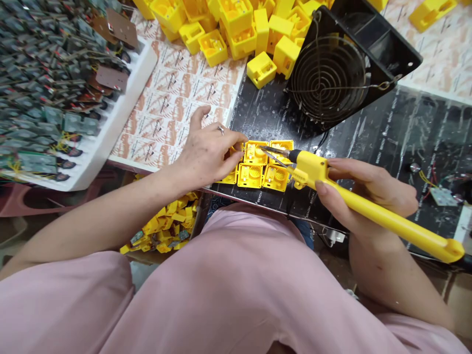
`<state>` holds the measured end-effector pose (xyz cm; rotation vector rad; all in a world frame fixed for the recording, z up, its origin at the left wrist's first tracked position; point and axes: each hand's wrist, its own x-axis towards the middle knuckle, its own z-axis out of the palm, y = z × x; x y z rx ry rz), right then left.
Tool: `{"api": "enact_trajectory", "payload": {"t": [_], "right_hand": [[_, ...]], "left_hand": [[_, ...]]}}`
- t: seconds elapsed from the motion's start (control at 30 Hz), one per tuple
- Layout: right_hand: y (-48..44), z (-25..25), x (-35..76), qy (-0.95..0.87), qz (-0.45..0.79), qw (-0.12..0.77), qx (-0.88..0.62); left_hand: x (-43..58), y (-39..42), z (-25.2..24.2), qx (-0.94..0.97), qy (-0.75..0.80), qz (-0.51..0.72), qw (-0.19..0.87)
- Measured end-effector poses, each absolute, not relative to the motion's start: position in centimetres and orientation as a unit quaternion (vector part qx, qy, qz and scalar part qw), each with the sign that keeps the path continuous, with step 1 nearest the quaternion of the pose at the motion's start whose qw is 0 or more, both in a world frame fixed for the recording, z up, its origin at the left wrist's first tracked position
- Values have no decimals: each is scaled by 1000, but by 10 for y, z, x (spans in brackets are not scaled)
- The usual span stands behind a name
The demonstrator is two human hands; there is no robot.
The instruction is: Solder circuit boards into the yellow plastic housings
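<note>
Several open yellow plastic cases (250, 176) stand in two rows near the table's front edge, with small fittings inside. My right hand (372, 191) grips a yellow soldering iron (387, 216) by its long handle. Its dark tip points left, over the upper row of cases. At the row's left end, my left hand (210, 150) has its thumb and fingertips closed around the edge of a yellow case, which the fingers partly hide. A ring sits on one finger of that hand.
A black fan (332, 73) with a wire guard stands behind the cases. More yellow cases (236, 29) are heaped at the back. Circuit boards with wires fill a white foam tray (136, 93) at left. A small wired board (443, 195) lies at right. Yellow parts (169, 221) fill a box below.
</note>
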<state>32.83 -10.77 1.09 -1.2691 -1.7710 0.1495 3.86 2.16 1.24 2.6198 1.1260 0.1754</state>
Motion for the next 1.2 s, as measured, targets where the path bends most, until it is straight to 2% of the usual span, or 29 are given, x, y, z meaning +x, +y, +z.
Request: {"api": "enact_trajectory", "payload": {"t": [0.27,0.57,0.83,1.03,1.2], "right_hand": [[-110,9,330,-711,74,466,-521],[-111,8,330,-706,73,463,-530],[-110,6,333,-715,75,482,-501],[-109,7,335,-745,76,492,-445],[-109,7,334,-729,77,493,-468]], "left_hand": [[42,20,10,902,408,26,139],[36,30,14,917,357,28,172],[48,31,18,928,344,-15,141],[45,27,20,930,342,3,136],[38,32,17,921,345,22,180]]}}
